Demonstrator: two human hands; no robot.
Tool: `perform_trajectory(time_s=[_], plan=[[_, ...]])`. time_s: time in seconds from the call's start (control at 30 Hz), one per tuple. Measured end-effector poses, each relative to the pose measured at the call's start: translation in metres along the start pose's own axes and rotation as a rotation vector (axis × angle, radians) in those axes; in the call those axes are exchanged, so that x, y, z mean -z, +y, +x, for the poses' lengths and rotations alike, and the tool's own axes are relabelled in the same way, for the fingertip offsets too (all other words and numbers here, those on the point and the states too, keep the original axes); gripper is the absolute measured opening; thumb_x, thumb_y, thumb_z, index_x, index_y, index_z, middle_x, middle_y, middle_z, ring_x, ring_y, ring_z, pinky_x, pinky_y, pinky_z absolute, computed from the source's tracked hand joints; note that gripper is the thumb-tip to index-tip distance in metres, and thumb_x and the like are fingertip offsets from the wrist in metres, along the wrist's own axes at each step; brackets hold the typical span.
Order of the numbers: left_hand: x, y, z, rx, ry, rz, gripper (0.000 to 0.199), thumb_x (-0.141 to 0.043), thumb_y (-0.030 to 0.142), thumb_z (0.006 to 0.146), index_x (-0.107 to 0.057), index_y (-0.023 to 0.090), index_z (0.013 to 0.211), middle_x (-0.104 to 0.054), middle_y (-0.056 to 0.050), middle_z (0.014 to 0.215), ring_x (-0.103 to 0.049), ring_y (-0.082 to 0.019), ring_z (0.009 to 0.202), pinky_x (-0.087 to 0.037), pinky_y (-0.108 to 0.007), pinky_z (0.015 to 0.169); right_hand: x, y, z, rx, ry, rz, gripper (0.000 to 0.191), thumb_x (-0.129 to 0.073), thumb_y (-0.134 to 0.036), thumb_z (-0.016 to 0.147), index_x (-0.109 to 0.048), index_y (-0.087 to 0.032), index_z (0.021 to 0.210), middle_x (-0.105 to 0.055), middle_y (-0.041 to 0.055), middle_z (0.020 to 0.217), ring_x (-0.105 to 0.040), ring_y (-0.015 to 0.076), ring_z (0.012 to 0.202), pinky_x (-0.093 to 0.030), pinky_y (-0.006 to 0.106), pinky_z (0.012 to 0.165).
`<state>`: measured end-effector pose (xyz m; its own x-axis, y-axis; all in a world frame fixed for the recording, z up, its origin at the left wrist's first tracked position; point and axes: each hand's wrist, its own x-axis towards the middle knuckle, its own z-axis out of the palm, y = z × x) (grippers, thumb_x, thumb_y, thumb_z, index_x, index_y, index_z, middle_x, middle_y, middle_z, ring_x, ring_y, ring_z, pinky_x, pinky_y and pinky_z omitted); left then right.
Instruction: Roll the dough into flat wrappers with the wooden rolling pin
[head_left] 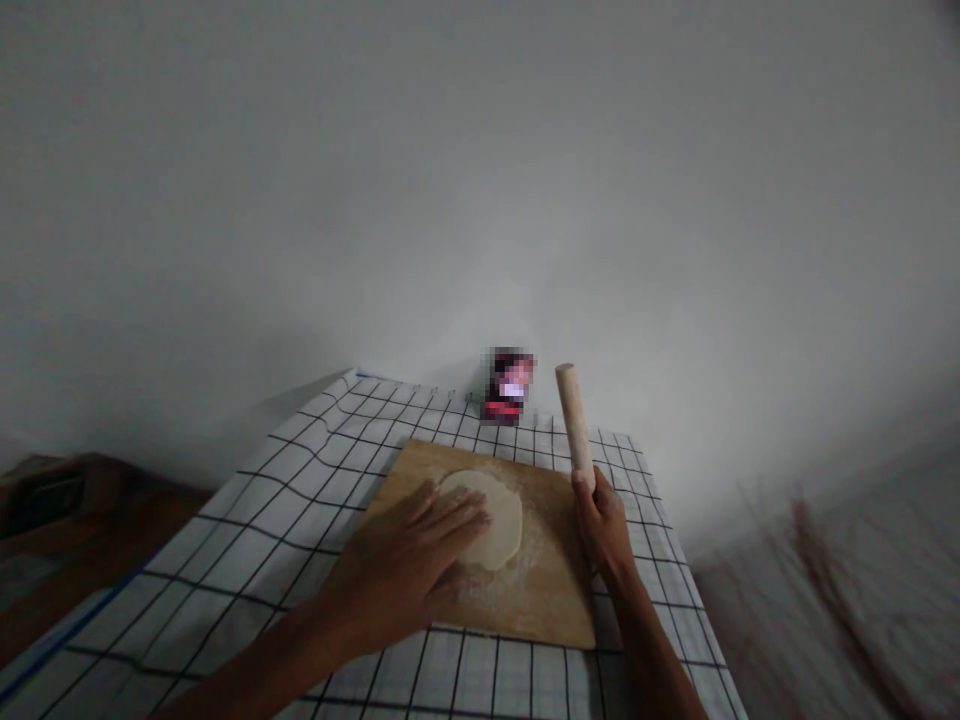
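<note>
A flat, roughly round sheet of dough (504, 520) lies on a floured wooden board (547, 590). My left hand (439, 535) rests over the dough's left part, palm down with the fingers stretched out. At the board's right edge, my right hand (602, 510) is wrapped round the lower end of a wooden rolling pin (574, 420). The pin is held nearly upright, its top end leaning slightly left, apart from the dough.
Under the board is a white cloth (300, 490) with a black grid. A pixelated reddish object (508, 388) stands at the table's back, against the pale wall. Brown furniture (82, 500) is at the left; blurred thin twigs (832, 600) are at the right.
</note>
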<state>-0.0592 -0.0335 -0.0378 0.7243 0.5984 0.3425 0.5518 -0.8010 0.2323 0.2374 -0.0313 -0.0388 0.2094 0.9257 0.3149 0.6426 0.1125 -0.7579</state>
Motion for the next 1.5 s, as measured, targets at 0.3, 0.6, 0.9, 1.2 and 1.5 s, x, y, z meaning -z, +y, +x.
perform_trajectory(time_s=[0.3, 0.6, 0.9, 1.2, 1.5], plan=[[0.052, -0.006, 0.013, 0.301, 0.281, -0.247, 0.033, -0.041, 0.032, 0.103, -0.063, 0.027, 0.126, -0.067, -0.004, 0.132, -0.06, -0.024, 0.124, -0.05, -0.041, 0.105, 0.018, -0.024, -0.044, 0.144, -0.287, -0.401, 0.053, -0.052, -0.059, 0.099, -0.051, -0.021, 0.062, -0.053, -0.0016, 0.06, -0.05, 0.0133, 0.057, -0.023, 0.028, 0.057], [-0.039, -0.026, 0.063, 0.291, 0.163, 0.128, 0.042, -0.042, 0.025, 0.1, -0.057, 0.02, 0.139, -0.053, -0.011, 0.152, -0.036, -0.033, 0.148, -0.024, -0.063, 0.121, 0.005, -0.012, -0.015, 0.33, -0.204, -0.501, 0.029, -0.037, -0.037, 0.106, -0.061, -0.023, 0.101, -0.065, 0.008, 0.103, -0.061, 0.0232, 0.1, -0.048, 0.038, 0.091], [-0.048, -0.029, 0.071, 0.341, 0.235, 0.15, 0.047, -0.046, 0.024, 0.095, -0.055, 0.017, 0.141, -0.056, -0.014, 0.149, -0.042, -0.035, 0.144, -0.029, -0.063, 0.118, -0.005, 0.011, 0.036, 0.371, -0.27, -0.519, 0.038, -0.035, -0.036, 0.107, -0.063, -0.022, 0.129, -0.059, 0.01, 0.142, -0.052, 0.0245, 0.135, -0.047, 0.043, 0.11], [-0.025, 0.007, 0.039, 0.215, 0.307, 0.16, 0.048, -0.043, 0.022, 0.098, -0.052, 0.015, 0.145, -0.052, -0.011, 0.153, -0.043, -0.032, 0.145, -0.035, -0.057, 0.119, 0.005, 0.001, -0.041, 0.358, -0.197, -0.677, 0.044, -0.036, -0.034, 0.107, -0.05, -0.03, 0.148, -0.043, -0.0001, 0.159, -0.035, 0.0268, 0.149, -0.038, 0.054, 0.118], [-0.02, 0.026, -0.021, 0.113, 0.188, 0.037, 0.058, -0.044, 0.026, 0.103, -0.028, 0.024, 0.159, -0.039, -0.003, 0.162, -0.039, -0.023, 0.147, -0.038, -0.04, 0.119, -0.004, -0.002, -0.118, 0.354, -0.035, -0.623, 0.028, -0.05, -0.047, 0.103, -0.066, -0.033, 0.121, -0.071, 0.0041, 0.123, -0.066, 0.0279, 0.111, -0.055, 0.045, 0.088]])
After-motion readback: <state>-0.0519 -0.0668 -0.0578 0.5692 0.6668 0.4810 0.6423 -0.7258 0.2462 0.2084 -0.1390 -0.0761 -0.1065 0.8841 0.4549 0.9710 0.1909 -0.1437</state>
